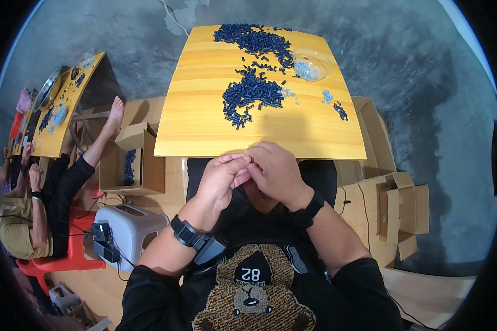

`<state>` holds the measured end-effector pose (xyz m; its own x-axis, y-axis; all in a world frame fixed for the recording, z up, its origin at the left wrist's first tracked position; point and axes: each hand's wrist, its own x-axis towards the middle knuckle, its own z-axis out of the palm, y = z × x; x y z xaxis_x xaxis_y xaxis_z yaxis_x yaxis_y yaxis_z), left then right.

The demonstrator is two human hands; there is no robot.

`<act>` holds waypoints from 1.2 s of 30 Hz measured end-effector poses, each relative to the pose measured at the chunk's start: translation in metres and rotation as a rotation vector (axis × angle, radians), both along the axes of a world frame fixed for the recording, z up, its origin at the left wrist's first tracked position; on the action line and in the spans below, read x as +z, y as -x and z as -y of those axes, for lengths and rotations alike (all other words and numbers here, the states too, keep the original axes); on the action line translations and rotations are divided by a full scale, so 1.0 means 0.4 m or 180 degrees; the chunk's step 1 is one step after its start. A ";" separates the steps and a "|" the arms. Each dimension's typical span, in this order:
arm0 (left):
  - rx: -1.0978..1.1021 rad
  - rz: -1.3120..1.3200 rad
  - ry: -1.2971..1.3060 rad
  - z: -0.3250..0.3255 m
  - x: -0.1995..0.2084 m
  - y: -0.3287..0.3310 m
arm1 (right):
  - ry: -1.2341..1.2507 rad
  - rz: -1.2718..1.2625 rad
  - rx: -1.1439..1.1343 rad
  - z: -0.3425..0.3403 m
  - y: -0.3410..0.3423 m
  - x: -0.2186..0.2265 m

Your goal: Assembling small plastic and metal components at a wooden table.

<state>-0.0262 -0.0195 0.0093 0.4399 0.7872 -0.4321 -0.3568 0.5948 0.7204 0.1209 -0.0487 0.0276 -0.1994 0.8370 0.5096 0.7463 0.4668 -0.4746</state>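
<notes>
Fingers (235,164) are being pressed together, contents hidden; black pieces (254,94) are being left heaped, finished share unclear

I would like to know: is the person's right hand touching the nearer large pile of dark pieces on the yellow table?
Apart. The head view shows yellow tabletop lying between the right hand and the dark pile.
</notes>
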 end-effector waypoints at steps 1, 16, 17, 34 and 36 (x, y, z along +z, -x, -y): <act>-0.0087 0.0007 -0.0040 0.000 0.004 0.002 | 0.0176 -0.0160 0.0056 0.001 -0.003 0.005; -0.0182 0.0260 0.0033 -0.003 0.003 0.014 | 0.0376 -0.0451 0.0086 0.000 -0.004 0.005; -0.0203 0.0208 0.0019 -0.007 -0.002 0.015 | 0.0524 -0.0483 0.0097 -0.003 -0.004 0.002; 0.0095 0.0150 -0.0031 -0.162 -0.058 0.043 | 0.0729 0.0090 -0.0552 -0.306 -0.115 -0.045; 0.0057 0.0230 0.0044 -0.169 -0.061 0.049 | 0.0732 0.0217 -0.0514 -0.331 -0.109 -0.051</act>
<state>-0.0456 0.0481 -0.0151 0.4562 0.7895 -0.4107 -0.4181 0.5975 0.6842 0.1643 0.0837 0.0071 -0.0813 0.9528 0.2926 0.8359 0.2251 -0.5006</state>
